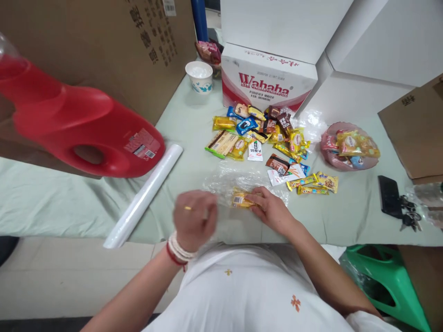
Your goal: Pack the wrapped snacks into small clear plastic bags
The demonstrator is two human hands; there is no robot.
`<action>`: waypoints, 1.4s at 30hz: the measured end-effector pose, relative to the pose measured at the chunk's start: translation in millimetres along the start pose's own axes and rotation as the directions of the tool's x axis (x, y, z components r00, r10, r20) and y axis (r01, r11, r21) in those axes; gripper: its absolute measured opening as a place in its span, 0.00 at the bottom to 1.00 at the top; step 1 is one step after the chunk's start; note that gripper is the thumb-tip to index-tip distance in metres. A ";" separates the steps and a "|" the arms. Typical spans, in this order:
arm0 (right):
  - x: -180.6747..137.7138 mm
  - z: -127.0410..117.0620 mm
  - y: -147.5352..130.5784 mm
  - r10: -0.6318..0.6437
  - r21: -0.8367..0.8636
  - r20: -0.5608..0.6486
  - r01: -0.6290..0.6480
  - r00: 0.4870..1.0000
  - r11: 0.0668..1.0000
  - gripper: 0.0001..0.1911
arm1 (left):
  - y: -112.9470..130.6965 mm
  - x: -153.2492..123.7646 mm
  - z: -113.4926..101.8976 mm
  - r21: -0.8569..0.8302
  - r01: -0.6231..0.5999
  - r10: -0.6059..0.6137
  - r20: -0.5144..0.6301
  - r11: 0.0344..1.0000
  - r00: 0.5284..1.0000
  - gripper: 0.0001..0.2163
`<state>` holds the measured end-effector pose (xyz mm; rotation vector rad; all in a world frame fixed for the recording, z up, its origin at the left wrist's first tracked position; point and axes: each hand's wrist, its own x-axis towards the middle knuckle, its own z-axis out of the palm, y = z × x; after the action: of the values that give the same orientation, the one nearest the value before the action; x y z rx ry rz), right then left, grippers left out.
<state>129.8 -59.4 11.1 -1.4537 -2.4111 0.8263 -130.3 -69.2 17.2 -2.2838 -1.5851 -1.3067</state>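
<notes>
My right hand presses on a yellow snack packet that lies inside a clear plastic bag near the table's front edge. My left hand is curled at the bag's left end and looks blurred; it seems to pinch the plastic. A ring shows on one finger and bracelets circle that wrist. Beyond the bag lies a spread of several wrapped snacks.
A large red jug lies at the left beside a white film roll. A paper cup, a Wahaha box, a pink bag of snacks, a phone with keys, and a green stool surround the area.
</notes>
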 end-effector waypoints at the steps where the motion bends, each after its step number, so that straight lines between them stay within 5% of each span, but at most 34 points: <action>1: -0.2 -3.3 -0.4 0.000 -0.001 0.012 0.000 1.000 1.000 0.21 | 13.7 -1.5 4.7 -0.052 -0.102 0.108 0.132 0.993 0.985 0.11; 6: 16.5 -33.6 3.1 -0.017 0.019 0.046 0.016 0.999 1.000 0.18 | 30.7 -9.3 46.3 -0.047 -0.069 0.083 0.464 0.997 0.882 0.13; 10: 58.8 -44.1 9.9 0.134 -0.240 -0.131 -0.163 0.982 0.957 0.26 | 18.6 -15.6 57.6 -0.039 -0.084 0.093 0.489 0.996 0.867 0.13; 13: 89.8 -36.9 13.5 0.248 -0.334 -0.111 -0.271 0.962 0.903 0.31 | 17.9 -15.6 54.7 -0.041 -0.077 0.087 0.496 0.996 0.864 0.13; 17: 105.4 -34.6 16.1 0.352 -0.183 -0.020 -0.350 0.936 0.919 0.12 | 21.0 -14.8 51.9 -0.035 -0.069 0.077 0.490 0.997 0.868 0.13; 23: 65.3 -45.5 -2.1 -0.071 -0.112 -0.110 0.059 0.991 0.992 0.08 | 22.6 -15.2 51.5 0.009 -0.068 0.053 0.515 0.998 0.856 0.14; 26: 34.2 -31.4 -18.4 -0.189 -0.204 0.058 0.197 0.980 0.959 0.10 | 19.2 -16.8 54.1 -0.025 -0.047 0.053 0.532 0.999 0.845 0.13; 30: 11.3 -4.7 -25.1 -0.183 -0.301 0.197 0.237 0.963 0.924 0.11 | 1.6 -21.6 49.3 -0.256 0.097 0.052 0.519 0.962 0.853 0.15; 32: 8.4 3.4 -23.8 -0.166 -0.308 0.203 0.223 0.965 0.925 0.14 | -12.1 -22.5 40.8 -0.331 0.272 -0.080 0.493 0.904 0.866 0.16; 34: 8.4 7.0 -23.6 -0.156 -0.294 0.212 0.215 0.965 0.931 0.15 | -25.4 -20.3 32.7 -0.317 0.484 -0.343 0.409 0.816 0.846 0.15; 37: 10.5 6.9 -27.8 -0.140 -0.279 0.236 0.206 0.962 0.938 0.15 | -36.9 -11.0 31.5 -0.244 0.694 -0.671 0.182 0.677 0.719 0.18; 39: 11.6 5.3 -31.9 -0.132 -0.283 0.242 0.200 0.961 0.938 0.15 | -36.3 -3.6 39.0 -0.162 0.729 -0.714 0.151 0.665 0.684 0.23; 42: 11.7 3.9 -34.3 -0.140 -0.264 0.218 0.196 0.966 0.944 0.14 | -26.3 4.3 49.5 0.003 0.661 -0.632 0.296 0.751 0.716 0.25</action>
<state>96.7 -63.0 25.8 -1.2792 -2.8561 0.6306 -121.3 -29.5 -21.6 -2.1020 -2.6594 -1.2098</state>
